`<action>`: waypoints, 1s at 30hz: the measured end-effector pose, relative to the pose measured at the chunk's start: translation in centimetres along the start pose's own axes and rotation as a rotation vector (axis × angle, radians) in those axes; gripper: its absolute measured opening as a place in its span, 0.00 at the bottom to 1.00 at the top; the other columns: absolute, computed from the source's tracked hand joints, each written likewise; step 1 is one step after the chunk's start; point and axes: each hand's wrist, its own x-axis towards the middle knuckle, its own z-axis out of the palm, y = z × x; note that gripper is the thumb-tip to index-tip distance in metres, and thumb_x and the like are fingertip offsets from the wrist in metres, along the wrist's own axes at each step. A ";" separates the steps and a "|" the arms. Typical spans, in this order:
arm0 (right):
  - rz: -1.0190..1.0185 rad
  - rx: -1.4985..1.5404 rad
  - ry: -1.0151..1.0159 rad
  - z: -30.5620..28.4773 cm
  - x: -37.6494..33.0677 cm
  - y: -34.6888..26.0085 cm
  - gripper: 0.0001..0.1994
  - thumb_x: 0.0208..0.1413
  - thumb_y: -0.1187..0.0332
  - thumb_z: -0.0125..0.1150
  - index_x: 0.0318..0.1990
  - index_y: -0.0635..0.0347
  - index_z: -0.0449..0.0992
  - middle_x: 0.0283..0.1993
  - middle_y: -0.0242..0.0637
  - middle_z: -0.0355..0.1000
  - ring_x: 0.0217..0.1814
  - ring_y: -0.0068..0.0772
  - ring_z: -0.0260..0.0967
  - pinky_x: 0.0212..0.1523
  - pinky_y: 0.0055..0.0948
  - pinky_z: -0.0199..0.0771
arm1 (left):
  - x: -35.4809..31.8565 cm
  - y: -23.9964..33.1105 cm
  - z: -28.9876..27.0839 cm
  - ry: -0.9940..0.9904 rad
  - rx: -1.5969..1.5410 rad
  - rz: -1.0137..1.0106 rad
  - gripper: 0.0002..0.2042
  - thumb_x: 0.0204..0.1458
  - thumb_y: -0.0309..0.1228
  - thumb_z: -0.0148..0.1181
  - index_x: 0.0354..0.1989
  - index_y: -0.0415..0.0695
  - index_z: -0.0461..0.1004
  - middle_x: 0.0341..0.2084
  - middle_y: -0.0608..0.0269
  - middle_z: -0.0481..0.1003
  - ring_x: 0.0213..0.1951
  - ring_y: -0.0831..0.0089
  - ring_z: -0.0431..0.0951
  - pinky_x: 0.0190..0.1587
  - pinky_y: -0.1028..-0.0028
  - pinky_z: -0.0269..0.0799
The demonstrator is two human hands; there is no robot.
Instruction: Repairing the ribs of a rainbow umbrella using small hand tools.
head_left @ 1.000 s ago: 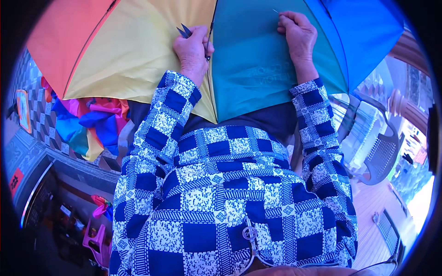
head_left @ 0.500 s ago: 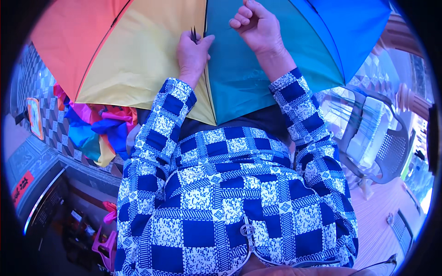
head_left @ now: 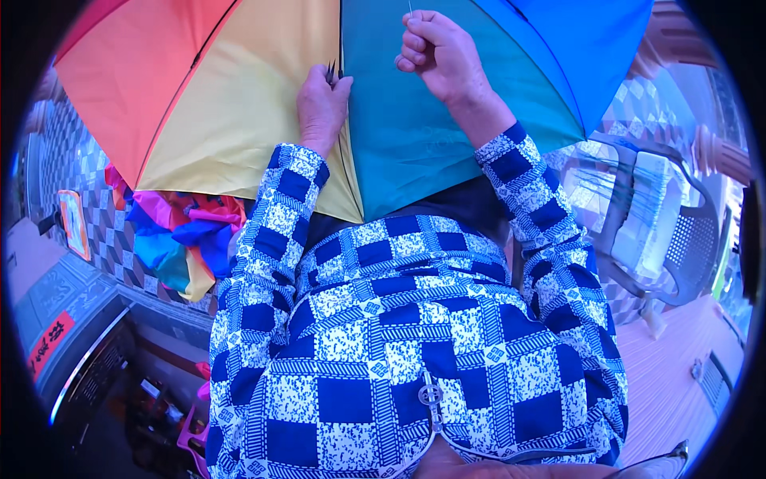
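Umbrella canopy [head_left: 239, 104] spreads across the person's lap and the upper part of the view, its panels running red, orange, yellow, teal and blue, divided by dark seams that meet near the top edge. The left hand [head_left: 321, 104] lies flat on the seam between the yellow and teal panels, its grip closed on a pair of small dark scissors [head_left: 330, 73] whose tips poke up past the fingers. The right hand [head_left: 439, 52] hovers just over the teal panel, its grip clenched, pinching a thin needle [head_left: 410, 8] that points to the top edge. Both sleeves are blue-and-white checked. To the left, below the canopy, a heap of bright cloth [head_left: 179, 239] lies by a patterned tiled wall. To the right stands a dark mesh chair [head_left: 654, 223] on a reddish floor [head_left: 678, 375].
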 end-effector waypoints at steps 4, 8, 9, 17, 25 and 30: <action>-0.132 -0.160 -0.067 3.0 -1.7 0.1 0.05 0.57 0.70 0.49 0.35 0.62 0.66 0.22 0.30 0.61 0.21 0.21 0.59 0.28 0.26 0.66 | 0.1 1.6 -0.6 -0.187 -0.215 -0.173 0.11 0.44 0.33 0.60 0.26 0.38 0.68 0.14 0.59 0.70 0.16 0.67 0.74 0.20 0.70 0.67; -0.202 -0.388 -0.173 4.7 -3.4 0.9 0.05 0.57 0.71 0.49 0.36 0.63 0.67 0.25 0.32 0.66 0.25 0.21 0.65 0.30 0.23 0.68 | 0.9 1.2 -0.7 -0.370 -0.592 -0.429 0.09 0.44 0.31 0.59 0.26 0.37 0.69 0.13 0.63 0.69 0.13 0.73 0.72 0.16 0.76 0.65; -0.187 -0.465 -0.225 4.9 -3.7 1.2 0.05 0.56 0.71 0.49 0.36 0.63 0.68 0.26 0.33 0.67 0.27 0.22 0.66 0.31 0.23 0.69 | 1.0 0.9 -0.5 -0.410 -0.659 -0.385 0.09 0.45 0.31 0.59 0.26 0.37 0.69 0.13 0.64 0.69 0.14 0.72 0.72 0.16 0.77 0.65; -0.156 -0.570 -0.332 2.5 -4.5 2.1 0.05 0.55 0.72 0.51 0.34 0.64 0.71 0.28 0.33 0.70 0.32 0.22 0.69 0.34 0.23 0.71 | 1.3 0.7 -0.3 -0.619 -0.608 -0.027 0.10 0.51 0.31 0.53 0.26 0.35 0.67 0.15 0.62 0.70 0.16 0.70 0.75 0.16 0.79 0.67; -0.593 -1.551 -0.139 -2.5 0.2 3.7 0.03 0.51 0.71 0.52 0.31 0.56 0.73 0.31 0.36 0.71 0.34 0.34 0.70 0.33 0.29 0.71 | 0.5 2.1 -0.7 -0.537 -0.571 -0.289 0.10 0.54 0.30 0.50 0.30 0.34 0.65 0.17 0.59 0.70 0.19 0.68 0.77 0.18 0.77 0.69; -0.658 -1.716 -0.099 -3.1 1.0 4.8 0.04 0.48 0.71 0.53 0.30 0.52 0.74 0.30 0.36 0.68 0.34 0.42 0.69 0.32 0.36 0.70 | 0.4 1.8 -0.7 -0.533 -0.585 -0.299 0.10 0.55 0.32 0.48 0.33 0.36 0.65 0.21 0.57 0.71 0.20 0.67 0.77 0.19 0.77 0.70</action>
